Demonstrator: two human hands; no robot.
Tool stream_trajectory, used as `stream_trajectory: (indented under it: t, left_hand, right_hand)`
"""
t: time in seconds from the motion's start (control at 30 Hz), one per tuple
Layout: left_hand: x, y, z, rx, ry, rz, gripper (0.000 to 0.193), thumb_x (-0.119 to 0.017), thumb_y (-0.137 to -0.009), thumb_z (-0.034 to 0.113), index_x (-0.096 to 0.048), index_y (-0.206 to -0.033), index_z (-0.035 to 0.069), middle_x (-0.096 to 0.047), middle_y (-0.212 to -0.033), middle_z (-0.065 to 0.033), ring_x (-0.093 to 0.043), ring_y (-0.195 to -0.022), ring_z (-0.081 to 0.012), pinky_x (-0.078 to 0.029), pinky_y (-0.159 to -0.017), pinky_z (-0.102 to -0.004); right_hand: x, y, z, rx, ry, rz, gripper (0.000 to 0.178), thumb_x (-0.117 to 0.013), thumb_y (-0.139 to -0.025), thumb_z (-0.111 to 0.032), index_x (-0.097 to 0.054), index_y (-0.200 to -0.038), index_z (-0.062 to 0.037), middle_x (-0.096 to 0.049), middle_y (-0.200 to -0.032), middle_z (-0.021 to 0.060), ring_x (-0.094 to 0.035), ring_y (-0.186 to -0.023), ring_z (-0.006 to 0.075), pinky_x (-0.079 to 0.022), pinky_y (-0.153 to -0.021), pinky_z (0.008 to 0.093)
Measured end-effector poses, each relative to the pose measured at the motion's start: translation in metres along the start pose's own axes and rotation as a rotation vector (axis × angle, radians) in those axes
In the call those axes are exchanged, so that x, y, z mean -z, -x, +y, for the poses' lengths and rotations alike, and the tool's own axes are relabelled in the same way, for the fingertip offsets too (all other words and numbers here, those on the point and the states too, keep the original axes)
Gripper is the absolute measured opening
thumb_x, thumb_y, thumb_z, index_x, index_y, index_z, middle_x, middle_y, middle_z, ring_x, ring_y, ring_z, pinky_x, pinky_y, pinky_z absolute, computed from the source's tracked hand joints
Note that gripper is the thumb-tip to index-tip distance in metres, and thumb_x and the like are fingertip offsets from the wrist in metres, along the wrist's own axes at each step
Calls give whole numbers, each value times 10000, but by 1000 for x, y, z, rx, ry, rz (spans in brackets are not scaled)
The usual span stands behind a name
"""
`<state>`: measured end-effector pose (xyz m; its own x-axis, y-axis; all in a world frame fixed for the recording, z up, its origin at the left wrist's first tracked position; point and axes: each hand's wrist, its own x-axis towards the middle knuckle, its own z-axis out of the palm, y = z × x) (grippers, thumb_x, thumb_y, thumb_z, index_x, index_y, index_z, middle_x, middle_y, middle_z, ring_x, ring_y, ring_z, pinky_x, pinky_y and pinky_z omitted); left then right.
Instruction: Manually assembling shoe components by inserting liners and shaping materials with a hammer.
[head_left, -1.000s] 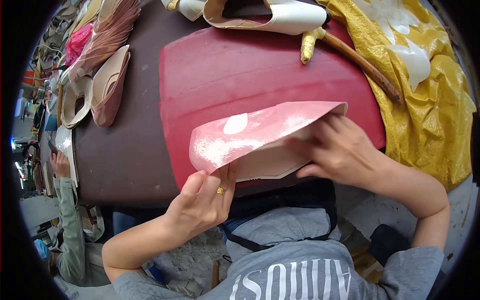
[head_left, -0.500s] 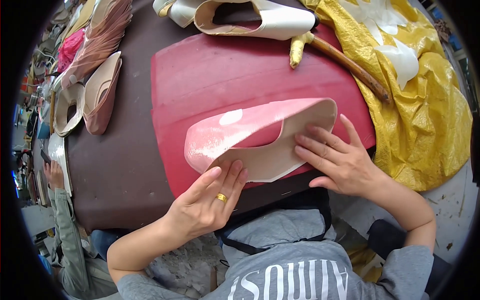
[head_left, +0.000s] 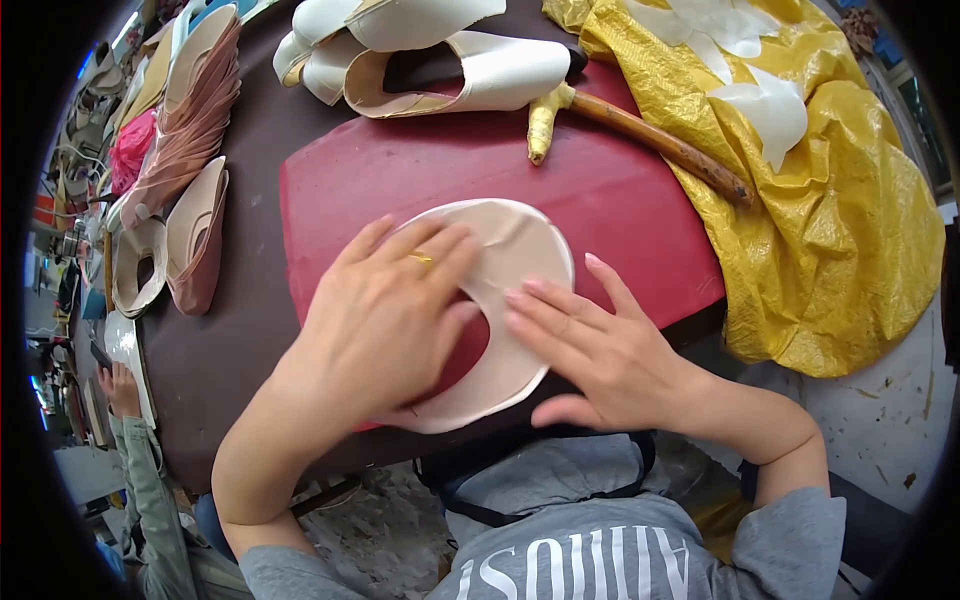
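A shoe upper (head_left: 510,245), beige lining side up, is spread fairly flat on a red mat (head_left: 640,250). Its oval opening shows the red beneath. My left hand (head_left: 375,310), with a gold ring, lies palm down across the upper's left part and hides much of it; its fingers are stretched and slightly blurred. On the right side of the opening, my right hand (head_left: 595,350) rests its extended fingertips on the lining, thumb held apart. Neither hand grips anything. Beyond the upper lies a hammer (head_left: 660,145) with a wooden handle and a yellow-wrapped head.
White shoe uppers (head_left: 520,75) are piled at the far edge of the mat. Pink uppers (head_left: 205,130) stand stacked on the brown table (head_left: 240,400) at left. A yellow plastic sheet (head_left: 840,240) with white scraps covers the right. Another person's hand (head_left: 120,388) is at far left.
The upper, earlier raised and folded with its glossy pink face showing, is now laid flat with the lining up. My left hand has moved from its near edge onto its top.
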<state>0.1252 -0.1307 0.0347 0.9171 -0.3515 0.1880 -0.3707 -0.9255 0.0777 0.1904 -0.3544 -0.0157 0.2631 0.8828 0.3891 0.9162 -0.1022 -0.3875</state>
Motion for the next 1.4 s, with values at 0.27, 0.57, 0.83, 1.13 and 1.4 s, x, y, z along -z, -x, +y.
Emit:
stream_trajectory:
  t: [0.27, 0.57, 0.83, 1.13, 1.4]
  left_hand:
    - [2, -8, -26, 258, 118, -276, 199, -638, -864, 178, -613, -1015, 51, -615, -1089, -68, -605, -910, -258, -475, -840, -379]
    - [-20, -14, -38, 557, 366, -213, 243, -684, -837, 152, -588, -1041, 61, -586, -1025, -90, -599, -855, -265, -489, -796, -376]
    - [-26, 16, -36, 506, 305, 12, 310, -691, -821, 132, -555, -1088, 52, -609, -985, -108, -607, -782, -271, -498, -737, -374]
    - [43, 17, 2, 406, 604, 0, 172, -729, -774, 84, -604, -865, 7, -598, -703, -48, -473, -600, -127, -421, -580, -252]
    - [35, 43, 3, 421, 993, -109, 199, -735, -779, 122, -599, -681, 15, -514, -601, 11, -388, -543, -70, -341, -493, -202]
  right_hand:
    - [1, 3, 16, -80, 7, -112, 511, -511, -952, -452, -595, -1274, -64, -593, -1217, 107, -578, -1054, 231, -424, -934, 370]
    - [-21, -32, 29, -277, 215, -49, 429, -547, -942, -424, -632, -1228, -116, -537, -958, 94, -556, -846, 229, -439, -766, 343]
    - [-9, -44, 40, -607, 49, 73, 319, -629, -921, -286, -661, -1150, -67, -565, -893, 88, -530, -705, 171, -434, -638, 270]
    - [5, -58, -15, -443, -850, 69, 152, -683, -850, -43, -691, -988, 19, -662, -812, 17, -503, -686, 68, -415, -623, 195]
    - [-8, -50, -2, -270, -1207, -112, 161, -650, -879, -93, -693, -970, 33, -673, -788, 24, -525, -674, 83, -433, -619, 207]
